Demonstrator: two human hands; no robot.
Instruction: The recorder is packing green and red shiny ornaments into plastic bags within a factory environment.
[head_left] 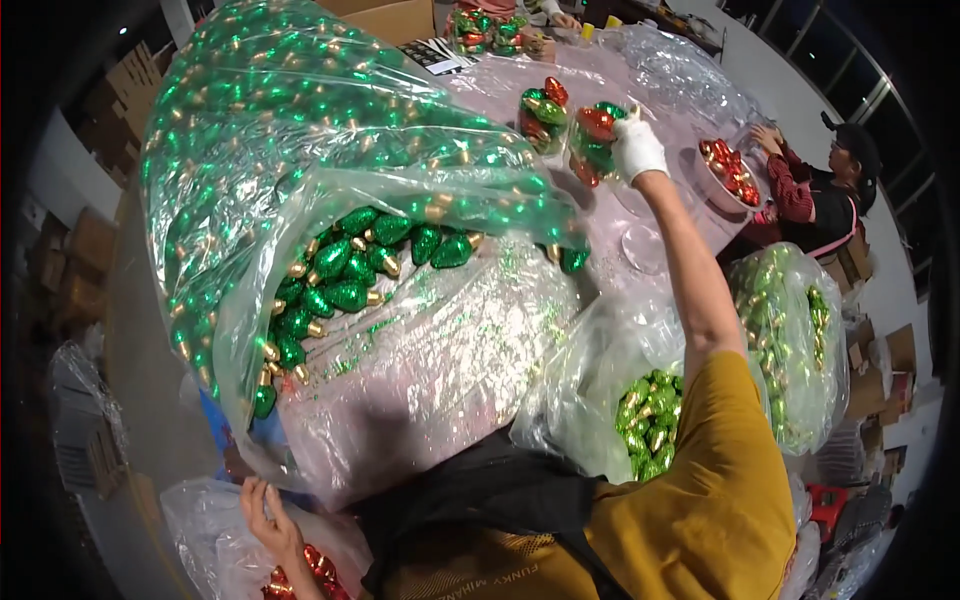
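Observation:
My right hand (640, 150), in a white glove, reaches across the table and is closed at the right side of a clear container (592, 155) of red and green glittery bulb ornaments. Its fingertips are partly hidden. Just left of it stands a similar filled container (541, 125). My left hand (270, 520) is bare and low at the left, fingers apart and holding nothing, over a plastic bag with red ornaments (318, 572). Dark green bulb ornaments (345, 262) with gold caps spill from the mouth of a large clear bag (330, 110).
A person (815, 185) in a dark cap works at the right beside a bowl of red ornaments (730, 178). Bags of light green ornaments (652, 420) stand near my right arm. Filled containers (487, 33) and a cardboard box (390, 18) are at the far side.

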